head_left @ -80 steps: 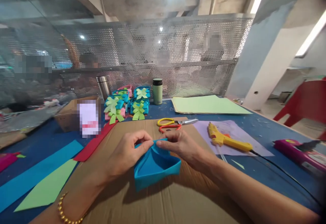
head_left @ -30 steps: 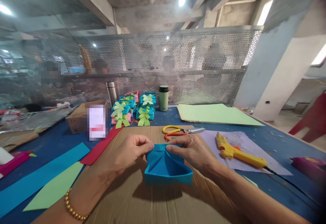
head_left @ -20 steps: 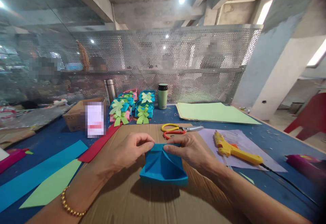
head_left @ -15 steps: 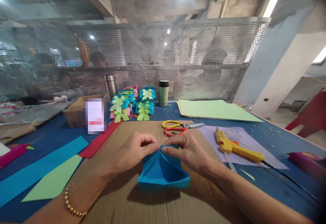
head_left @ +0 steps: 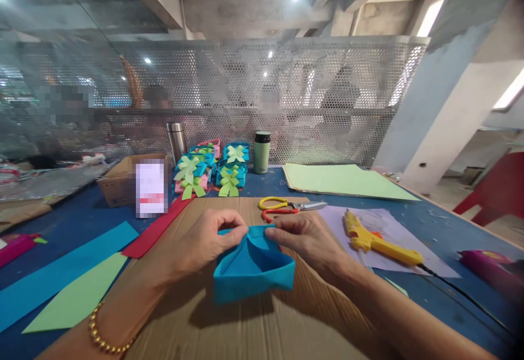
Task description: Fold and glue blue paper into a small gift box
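Observation:
A small blue box (head_left: 254, 282), folded from what looks like felt or craft foam, is held above a cardboard sheet (head_left: 196, 322). My left hand (head_left: 213, 245) pinches its far rim near the left corner between thumb and fingers. At the right part of that same rim, my right hand (head_left: 305, 240) grips with thumb and forefinger. The rim between the two hands is exposed, and the box's hollow faces me. Just beyond my right hand lie scissors (head_left: 282, 205) with one yellow and one red handle.
A yellow glue gun (head_left: 379, 245) with a black cord rests on a purple sheet (head_left: 434, 256) at right. Blue (head_left: 82, 267), green (head_left: 82, 297) and red strips (head_left: 153, 231) lie left. Finished little baskets (head_left: 231, 171), a green tumbler (head_left: 262, 155) and a steel flask (head_left: 177, 141) stand behind.
My hands have moved slightly apart along the far rim. The blue box has shifted a little left and tilted, so its near wall shows more.

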Available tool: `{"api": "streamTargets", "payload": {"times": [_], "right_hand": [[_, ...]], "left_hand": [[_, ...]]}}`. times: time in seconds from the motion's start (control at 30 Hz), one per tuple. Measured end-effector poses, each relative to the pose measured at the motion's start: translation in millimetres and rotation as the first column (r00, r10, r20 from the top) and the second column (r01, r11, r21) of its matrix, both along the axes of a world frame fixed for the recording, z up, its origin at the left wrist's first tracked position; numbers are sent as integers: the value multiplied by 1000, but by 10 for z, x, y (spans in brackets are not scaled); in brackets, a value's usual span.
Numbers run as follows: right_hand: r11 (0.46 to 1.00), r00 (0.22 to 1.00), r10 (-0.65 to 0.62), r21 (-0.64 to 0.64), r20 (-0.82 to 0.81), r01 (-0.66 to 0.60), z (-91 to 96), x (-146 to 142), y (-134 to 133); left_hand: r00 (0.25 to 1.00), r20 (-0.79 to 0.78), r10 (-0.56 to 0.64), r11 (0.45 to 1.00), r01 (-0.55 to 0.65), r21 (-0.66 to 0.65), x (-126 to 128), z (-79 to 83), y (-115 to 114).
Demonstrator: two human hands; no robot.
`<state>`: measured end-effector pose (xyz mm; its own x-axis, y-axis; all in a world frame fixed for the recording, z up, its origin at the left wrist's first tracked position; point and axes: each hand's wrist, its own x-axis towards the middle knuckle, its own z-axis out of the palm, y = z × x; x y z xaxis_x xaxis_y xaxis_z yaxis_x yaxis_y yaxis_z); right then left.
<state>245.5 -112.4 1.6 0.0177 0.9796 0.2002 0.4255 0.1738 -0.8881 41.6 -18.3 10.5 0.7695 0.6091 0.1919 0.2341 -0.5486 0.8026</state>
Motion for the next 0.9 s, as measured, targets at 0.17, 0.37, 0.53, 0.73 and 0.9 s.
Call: {"api": "streamTargets", "payload": {"times": [0.17,0.37,0.53,0.73,0.9], "right_hand": [[1000,998,3,29,69,-5,-26,17,-21],[996,992,77,31,99,-80,-9,12,-48],[983,985,93,140,148,-114,35,14,-63],[990,990,138,-22,-24,-139,14,-28,-69],[970,981,178,-155,-71,-187,-58,-86,-68]], "left_hand": [[997,-35,-62,995,59,-83,4,26,-16],[999,-12,-53,997,54,50,-36,29,-40],[999,7,-47,978,45,202,-73,45,-82],[997,25,-68,956,58,288,-44,42,-147],[991,54,-120,937,96,335,-1,-53,-153]]}}
